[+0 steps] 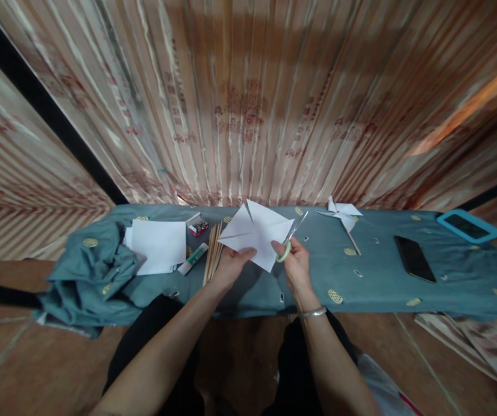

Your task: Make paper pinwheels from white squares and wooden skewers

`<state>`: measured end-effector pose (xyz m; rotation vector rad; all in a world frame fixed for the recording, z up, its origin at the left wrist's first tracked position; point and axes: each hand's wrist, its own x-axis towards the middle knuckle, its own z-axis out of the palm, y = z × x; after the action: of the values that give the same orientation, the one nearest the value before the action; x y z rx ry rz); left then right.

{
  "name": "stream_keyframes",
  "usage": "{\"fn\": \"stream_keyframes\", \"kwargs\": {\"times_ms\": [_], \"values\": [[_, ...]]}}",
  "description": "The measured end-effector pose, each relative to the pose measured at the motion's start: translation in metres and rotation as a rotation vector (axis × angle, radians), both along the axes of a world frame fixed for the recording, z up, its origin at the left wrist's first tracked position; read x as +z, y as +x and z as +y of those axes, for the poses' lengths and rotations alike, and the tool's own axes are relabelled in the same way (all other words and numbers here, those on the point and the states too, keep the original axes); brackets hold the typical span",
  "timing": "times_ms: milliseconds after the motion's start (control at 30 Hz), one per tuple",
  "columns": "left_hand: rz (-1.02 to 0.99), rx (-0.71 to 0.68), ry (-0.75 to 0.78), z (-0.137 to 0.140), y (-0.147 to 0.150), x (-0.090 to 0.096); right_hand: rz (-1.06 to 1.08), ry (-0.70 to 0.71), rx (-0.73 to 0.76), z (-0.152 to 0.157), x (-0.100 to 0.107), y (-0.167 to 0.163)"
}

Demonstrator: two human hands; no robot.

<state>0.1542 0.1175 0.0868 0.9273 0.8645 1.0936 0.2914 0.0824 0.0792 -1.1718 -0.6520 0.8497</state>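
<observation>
Blk phone (415,258) nr blue-framed device (469,225); pleated curtain (248,144) bhnd.

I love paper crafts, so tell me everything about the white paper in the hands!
The white paper looks thin, plain and roughly square, held above the blue-green cloth. Slits run in from its top, left and right corners; its middle is whole. The left hand grips its lower-left edge, thumb on top. The right hand, holding scissors, is at its lower-right edge; whether the blades touch it is unclear.
</observation>
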Motion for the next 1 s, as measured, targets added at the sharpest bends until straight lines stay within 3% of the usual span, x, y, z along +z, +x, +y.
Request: {"fn": "stream_keyframes", "kwargs": {"times_ms": [267, 500, 600, 733, 1000], "values": [[0.105, 0.127, 0.103, 0.022, -0.004, -0.013, -0.007, -0.108, 0.143, -0.011, -0.020, 0.002], [0.072, 0.246, 0.068, 0.048, -0.016, -0.014, -0.156, -0.239, 0.596, -0.032, -0.028, -0.002], [0.057, 0.298, 0.094, 0.057, -0.019, -0.014, -0.139, -0.287, 0.713, -0.040, -0.027, -0.004], [0.087, 0.310, 0.089, 0.057, -0.022, -0.012, -0.106, -0.356, 0.762, -0.043, -0.027, -0.009], [0.039, 0.254, -0.007, 0.040, -0.023, -0.003, -0.113, -0.307, 0.754, -0.033, -0.026, -0.016]]}}
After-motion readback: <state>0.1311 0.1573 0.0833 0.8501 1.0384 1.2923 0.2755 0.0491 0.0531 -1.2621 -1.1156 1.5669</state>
